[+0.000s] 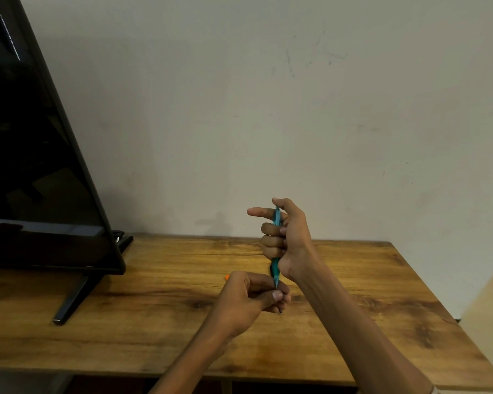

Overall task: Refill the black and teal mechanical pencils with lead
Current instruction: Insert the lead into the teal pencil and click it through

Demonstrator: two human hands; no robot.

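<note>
The right hand (285,237) grips the teal mechanical pencil (275,270) upright above the worktop (154,294). The left hand (251,297) pinches at its lower tip, probably feeding lead. Black pencil not visible; refill seems unfinished.

The right hand (285,237) is raised above the counter (160,282), forearm slanting up from the lower right, its fingers (271,242) curled round the upright teal mechanical pencil (275,270), index finger stretched out to the left. The left hand (251,297) sits just below it, thumb and fingers pinched together at the pencil's lower tip.
</note>
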